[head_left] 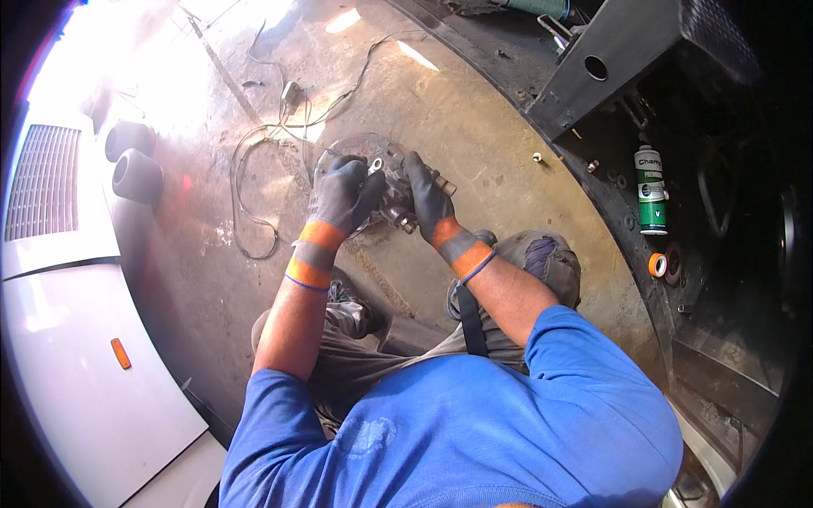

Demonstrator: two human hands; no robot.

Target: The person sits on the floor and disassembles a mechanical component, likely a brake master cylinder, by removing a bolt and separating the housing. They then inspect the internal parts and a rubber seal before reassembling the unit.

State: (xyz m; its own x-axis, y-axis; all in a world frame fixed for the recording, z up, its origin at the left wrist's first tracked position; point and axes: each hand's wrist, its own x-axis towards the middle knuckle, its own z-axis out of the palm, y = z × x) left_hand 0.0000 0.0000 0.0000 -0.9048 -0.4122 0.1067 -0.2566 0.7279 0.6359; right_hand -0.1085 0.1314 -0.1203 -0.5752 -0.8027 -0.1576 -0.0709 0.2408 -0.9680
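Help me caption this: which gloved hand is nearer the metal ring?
The left hand: the shiny metal ring sits at its fist; the right hand stands apart from it.

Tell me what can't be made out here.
In the head view:
Metal part: left side, hidden by the left grip.
Right grip: palm, hidden by its own back.
White panel: left side, cut off by the dark rim.
Upper-left background: lost in glare.
Small fitting on the floor: too tiny to identify.

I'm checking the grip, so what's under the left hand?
A dark metal part shows beside the left hand, and a metal ring shows at its edge. Whatever the hand covers can't be seen.
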